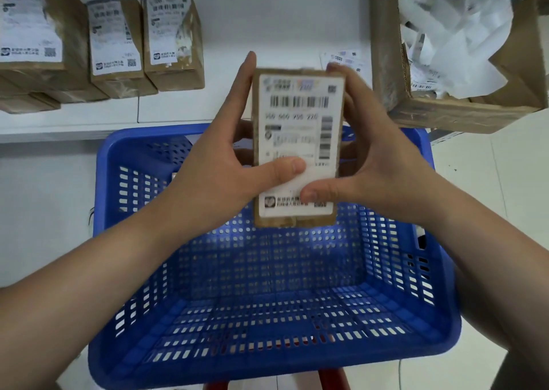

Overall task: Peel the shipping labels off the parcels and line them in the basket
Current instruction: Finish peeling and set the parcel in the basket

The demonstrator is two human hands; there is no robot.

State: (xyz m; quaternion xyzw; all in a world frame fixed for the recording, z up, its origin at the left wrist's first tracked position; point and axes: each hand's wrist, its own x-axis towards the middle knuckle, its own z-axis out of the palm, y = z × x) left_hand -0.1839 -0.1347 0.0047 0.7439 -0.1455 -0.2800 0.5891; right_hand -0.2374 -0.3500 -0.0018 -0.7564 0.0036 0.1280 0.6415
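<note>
A small brown parcel (298,224) is held upright above the blue basket (267,357), with its white shipping label (300,116) facing me. My left hand (219,158) grips its left side, thumb pressed on the label's lower part. My right hand (377,164) grips the right side, its thumb also lying on the label just below the left thumb. The label lies flat on the parcel. The basket's floor shows no parcels.
Three labelled brown parcels (118,48) stand in a row on the white shelf (267,18) at the back left. An open cardboard box (445,113) holding crumpled white label paper (463,27) sits at the back right. Loose labels (341,58) lie on the shelf behind the held parcel.
</note>
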